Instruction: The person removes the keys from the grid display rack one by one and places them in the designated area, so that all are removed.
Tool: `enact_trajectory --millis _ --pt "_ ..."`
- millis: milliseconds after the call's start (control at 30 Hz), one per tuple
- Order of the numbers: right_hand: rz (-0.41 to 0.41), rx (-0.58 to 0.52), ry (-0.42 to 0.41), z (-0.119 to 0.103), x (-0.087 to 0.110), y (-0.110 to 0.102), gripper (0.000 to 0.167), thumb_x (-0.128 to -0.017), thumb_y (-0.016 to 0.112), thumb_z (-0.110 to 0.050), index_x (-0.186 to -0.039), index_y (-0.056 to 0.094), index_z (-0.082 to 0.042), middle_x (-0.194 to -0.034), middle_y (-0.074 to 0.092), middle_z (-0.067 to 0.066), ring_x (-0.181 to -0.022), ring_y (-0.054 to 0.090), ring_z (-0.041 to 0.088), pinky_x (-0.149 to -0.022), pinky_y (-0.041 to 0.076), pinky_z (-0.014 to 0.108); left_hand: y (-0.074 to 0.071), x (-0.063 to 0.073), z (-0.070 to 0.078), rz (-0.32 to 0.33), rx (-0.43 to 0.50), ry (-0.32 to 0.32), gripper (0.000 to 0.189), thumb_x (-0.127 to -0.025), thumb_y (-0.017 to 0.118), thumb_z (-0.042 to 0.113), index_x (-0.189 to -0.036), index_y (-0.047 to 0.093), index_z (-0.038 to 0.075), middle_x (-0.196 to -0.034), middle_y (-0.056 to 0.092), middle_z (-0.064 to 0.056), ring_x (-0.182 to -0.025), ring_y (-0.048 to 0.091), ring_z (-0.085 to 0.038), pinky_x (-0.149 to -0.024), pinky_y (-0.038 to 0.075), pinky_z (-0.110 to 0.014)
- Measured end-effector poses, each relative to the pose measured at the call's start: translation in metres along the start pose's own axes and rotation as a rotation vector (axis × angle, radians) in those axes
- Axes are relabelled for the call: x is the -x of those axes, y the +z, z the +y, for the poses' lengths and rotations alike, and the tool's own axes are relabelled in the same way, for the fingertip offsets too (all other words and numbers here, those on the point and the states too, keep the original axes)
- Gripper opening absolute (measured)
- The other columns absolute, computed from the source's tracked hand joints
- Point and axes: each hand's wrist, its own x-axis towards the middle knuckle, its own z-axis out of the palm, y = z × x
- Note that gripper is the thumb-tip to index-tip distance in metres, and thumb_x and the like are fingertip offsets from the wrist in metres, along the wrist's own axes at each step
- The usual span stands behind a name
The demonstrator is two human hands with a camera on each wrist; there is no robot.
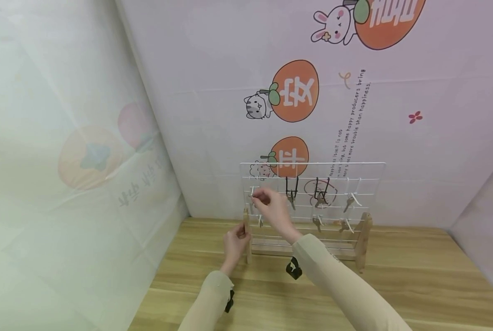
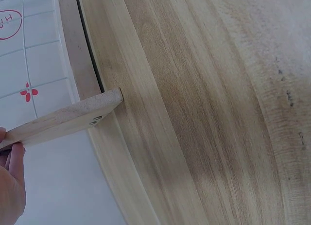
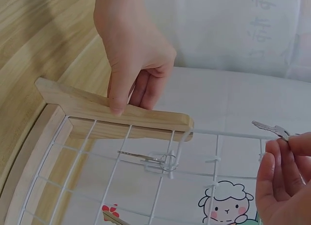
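In the right wrist view, a small metal key (image 3: 265, 125) is pinched between the thumb and fingers of my right hand (image 3: 286, 181). In the head view this right hand (image 1: 274, 211) is at the upper left of a white wire grid rack (image 1: 312, 163), close to a white hook (image 1: 252, 190). My left hand (image 1: 233, 242) grips the rack's left wooden post (image 3: 82, 98), thumb on one side and curled fingers on the other. Below the right hand's height, another key (image 3: 138, 156) hangs on a white hook (image 3: 170, 162) beside that post.
More keys hang on the grid, among them one (image 1: 292, 201) on a black hook and one (image 1: 348, 203) on a white hook. The rack stands on a wood-grain table (image 1: 416, 257) before a printed curtain (image 1: 213, 115). Its right wooden post (image 1: 363, 241) stands opposite.
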Motion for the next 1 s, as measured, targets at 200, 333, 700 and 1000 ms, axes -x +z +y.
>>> enact_trajectory --millis 200,333,700,1000 --pt "-0.015 0.011 0.055 -0.005 0.001 -0.004 0.009 -0.093 0.068 -0.013 -0.099 0.073 -0.009 -0.089 0.076 0.007 -0.077 0.07 0.016 -0.069 0.062 0.022 0.0 -0.001 -0.001 -0.011 0.02 -0.023 0.025 -0.079 0.068 -0.011 -0.104 0.071 -0.01 -0.096 0.074 -0.027 -0.087 0.075 -0.036 -0.073 0.067 -0.033" --pt "-0.026 -0.004 0.076 -0.008 0.002 -0.007 0.01 -0.092 0.068 -0.014 -0.099 0.074 -0.009 -0.09 0.076 0.007 -0.077 0.069 0.015 -0.069 0.062 0.022 0.0 -0.001 -0.001 -0.021 0.026 -0.029 0.024 -0.079 0.068 -0.011 -0.103 0.07 -0.01 -0.095 0.074 -0.027 -0.087 0.075 -0.036 -0.073 0.067 -0.032" --pt "-0.062 -0.015 0.106 -0.009 0.009 -0.013 0.01 -0.093 0.067 -0.014 -0.097 0.074 -0.008 -0.088 0.076 0.007 -0.075 0.067 0.013 -0.065 0.057 0.016 0.0 0.0 0.0 -0.025 0.018 -0.022 0.024 -0.079 0.068 -0.012 -0.103 0.07 -0.01 -0.095 0.074 -0.028 -0.086 0.075 -0.037 -0.072 0.067 -0.032" --pt "-0.117 -0.041 0.149 0.001 0.027 -0.013 0.01 -0.091 0.069 -0.013 -0.096 0.074 -0.006 -0.086 0.075 0.008 -0.073 0.066 0.01 -0.063 0.056 0.014 0.0 -0.001 -0.001 -0.036 0.018 -0.014 0.025 -0.078 0.068 -0.012 -0.103 0.069 -0.011 -0.097 0.074 -0.028 -0.088 0.075 -0.037 -0.074 0.067 -0.031"
